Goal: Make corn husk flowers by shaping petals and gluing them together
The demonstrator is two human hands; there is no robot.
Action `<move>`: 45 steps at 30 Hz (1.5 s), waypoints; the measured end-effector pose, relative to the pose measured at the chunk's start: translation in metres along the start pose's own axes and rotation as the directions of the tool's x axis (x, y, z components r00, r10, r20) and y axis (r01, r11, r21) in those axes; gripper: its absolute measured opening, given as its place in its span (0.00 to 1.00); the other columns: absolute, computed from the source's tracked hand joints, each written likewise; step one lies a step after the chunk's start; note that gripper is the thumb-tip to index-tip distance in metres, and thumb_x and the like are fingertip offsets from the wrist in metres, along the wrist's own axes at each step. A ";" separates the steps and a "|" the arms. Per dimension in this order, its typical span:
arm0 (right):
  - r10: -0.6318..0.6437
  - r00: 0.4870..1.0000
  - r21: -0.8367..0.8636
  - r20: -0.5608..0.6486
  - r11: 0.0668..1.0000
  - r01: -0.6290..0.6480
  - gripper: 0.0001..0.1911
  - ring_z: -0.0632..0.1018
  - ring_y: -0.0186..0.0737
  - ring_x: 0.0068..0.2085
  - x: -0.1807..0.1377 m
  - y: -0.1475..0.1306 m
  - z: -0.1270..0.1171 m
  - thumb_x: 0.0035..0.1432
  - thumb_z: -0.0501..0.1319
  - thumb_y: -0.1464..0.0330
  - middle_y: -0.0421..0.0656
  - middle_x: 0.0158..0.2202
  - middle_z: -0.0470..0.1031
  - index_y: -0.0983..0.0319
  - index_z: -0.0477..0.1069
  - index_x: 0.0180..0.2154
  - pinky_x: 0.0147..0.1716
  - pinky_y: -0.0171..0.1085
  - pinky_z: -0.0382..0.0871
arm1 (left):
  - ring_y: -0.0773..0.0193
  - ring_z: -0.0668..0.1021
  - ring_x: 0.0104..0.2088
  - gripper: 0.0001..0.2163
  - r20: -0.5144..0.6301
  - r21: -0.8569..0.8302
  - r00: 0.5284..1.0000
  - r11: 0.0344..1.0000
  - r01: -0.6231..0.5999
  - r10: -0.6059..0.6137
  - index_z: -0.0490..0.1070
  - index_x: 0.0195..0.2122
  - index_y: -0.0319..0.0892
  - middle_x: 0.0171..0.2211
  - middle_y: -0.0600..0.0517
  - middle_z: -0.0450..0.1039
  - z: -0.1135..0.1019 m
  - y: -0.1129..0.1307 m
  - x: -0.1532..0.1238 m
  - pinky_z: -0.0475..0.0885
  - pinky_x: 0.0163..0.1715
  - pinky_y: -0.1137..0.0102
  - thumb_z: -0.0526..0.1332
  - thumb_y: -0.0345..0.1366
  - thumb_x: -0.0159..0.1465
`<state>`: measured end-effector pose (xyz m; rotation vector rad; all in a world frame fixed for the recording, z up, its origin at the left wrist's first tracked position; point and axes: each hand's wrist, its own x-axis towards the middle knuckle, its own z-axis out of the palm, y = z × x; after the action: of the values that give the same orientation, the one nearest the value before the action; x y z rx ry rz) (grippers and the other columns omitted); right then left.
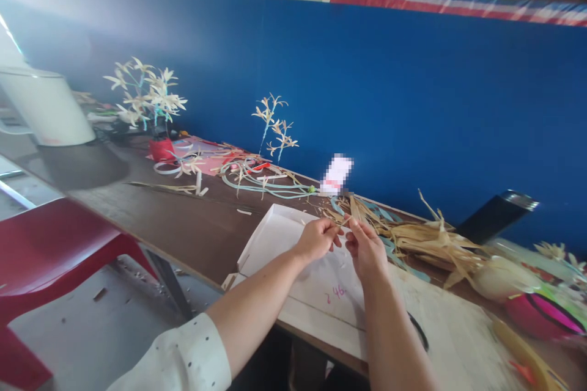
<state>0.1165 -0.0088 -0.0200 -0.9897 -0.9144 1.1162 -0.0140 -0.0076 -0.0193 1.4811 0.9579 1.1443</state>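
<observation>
Over an open white cardboard box lid, both of my hands pinch a thin piece of dried husk between them. My left hand is closed with thumb and fingers at one end. On the other end, the fingertips of my right hand are pressed together. The strip is small and partly hidden by the fingers. Just beyond my right hand lies a heap of dried corn husks. Pink handwriting marks the white cardboard below the hands.
Light blue tubing and scraps lie at the back. Pale husk flowers stand in a red pot, left of more flower stems. Around the table are a white pitcher, black bottle, pink pouch and red stool.
</observation>
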 end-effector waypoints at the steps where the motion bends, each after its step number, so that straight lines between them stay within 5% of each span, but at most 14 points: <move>1: -0.004 1.000 -0.008 0.005 1.000 0.005 0.19 0.62 0.27 0.20 0.000 0.001 0.000 0.41 0.69 0.58 0.37 0.22 0.67 0.61 0.76 0.36 0.16 0.30 0.53 | 0.75 0.66 0.16 0.10 0.001 0.015 1.000 1.000 -0.004 0.004 0.70 0.30 0.38 0.21 0.54 0.70 0.000 0.000 0.000 0.62 0.17 0.78 0.53 0.38 0.60; 15: -0.003 1.000 0.015 0.010 1.000 0.003 0.12 0.58 0.25 0.19 0.002 0.006 -0.002 0.42 0.70 0.61 0.35 0.19 0.62 0.62 0.74 0.26 0.16 0.28 0.51 | 0.74 0.67 0.16 0.10 0.029 0.052 0.999 0.998 0.021 -0.023 0.70 0.30 0.38 0.21 0.54 0.71 0.001 0.002 -0.002 0.62 0.17 0.78 0.53 0.37 0.59; 24: 0.132 0.978 0.023 0.161 0.990 -0.137 0.25 0.68 0.31 0.23 -0.004 -0.003 0.000 0.46 0.65 0.54 0.41 0.31 0.73 0.58 0.72 0.46 0.19 0.30 0.60 | 0.75 0.65 0.15 0.11 0.029 -0.065 0.999 0.997 0.034 -0.032 0.69 0.30 0.38 0.20 0.55 0.68 0.000 -0.002 0.001 0.60 0.14 0.78 0.53 0.41 0.60; 31: 0.094 0.986 -0.060 0.139 0.994 -0.086 0.15 0.61 0.28 0.19 -0.001 0.002 -0.002 0.40 0.70 0.59 0.36 0.19 0.65 0.62 0.75 0.28 0.16 0.30 0.52 | 0.73 0.68 0.16 0.12 0.018 0.014 1.000 1.000 0.025 -0.025 0.67 0.27 0.39 0.22 0.53 0.71 0.000 -0.003 0.000 0.62 0.16 0.78 0.53 0.42 0.59; 45: 0.072 0.995 -0.023 0.066 0.997 -0.070 0.14 0.61 0.27 0.19 0.000 0.003 -0.004 0.39 0.70 0.60 0.36 0.19 0.64 0.63 0.74 0.26 0.18 0.31 0.54 | 0.73 0.70 0.18 0.14 0.132 -0.015 0.991 0.999 0.031 -0.029 0.69 0.33 0.37 0.30 0.47 0.75 0.002 -0.006 0.001 0.62 0.14 0.79 0.50 0.42 0.62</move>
<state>0.1191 -0.0087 -0.0236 -1.0134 -0.9516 1.2080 -0.0115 -0.0056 -0.0251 1.5041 0.8744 1.0176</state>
